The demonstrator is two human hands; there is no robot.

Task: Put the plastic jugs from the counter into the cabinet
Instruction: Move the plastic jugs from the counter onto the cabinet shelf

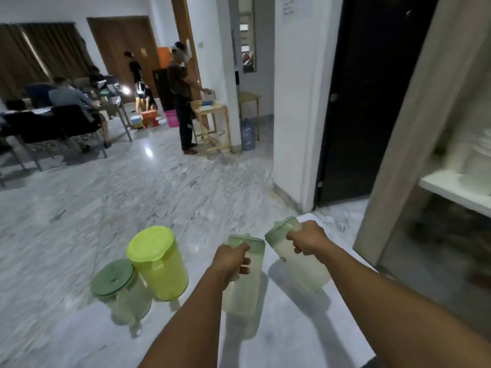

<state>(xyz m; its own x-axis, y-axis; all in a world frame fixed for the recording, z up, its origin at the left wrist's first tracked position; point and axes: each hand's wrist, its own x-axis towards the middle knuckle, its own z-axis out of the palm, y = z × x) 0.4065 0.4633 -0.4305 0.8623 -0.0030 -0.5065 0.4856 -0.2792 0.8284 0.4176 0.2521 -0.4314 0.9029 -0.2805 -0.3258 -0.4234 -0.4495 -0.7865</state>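
Your left hand (230, 264) has a clenched grip on the handle of a clear jug with a pale green lid (244, 277), held upright over the white bench (292, 338); whether its base touches the surface cannot be told, though its shadow falls just below it. Your right hand (308, 241) is closed the same way around the handle of a second clear jug (300, 257), which is tilted, its green lid leaning toward the left jug and its base swung out to the right, clear of the bench top. The two lids sit just beside each other, nearly touching.

Further left on the bench stand two more jugs, touching or nearly so: a bright yellow-green jug (159, 264) with a matching lid, upright, and in front of it a shorter clear jug with a dark green lid (121, 290). Both are well apart from your hands.

At the right edge an open cabinet (398, 144) shows a white shelf (451, 192) carrying white dishes (478, 158), blurred. Beyond the bench lies a marble floor (132, 187).
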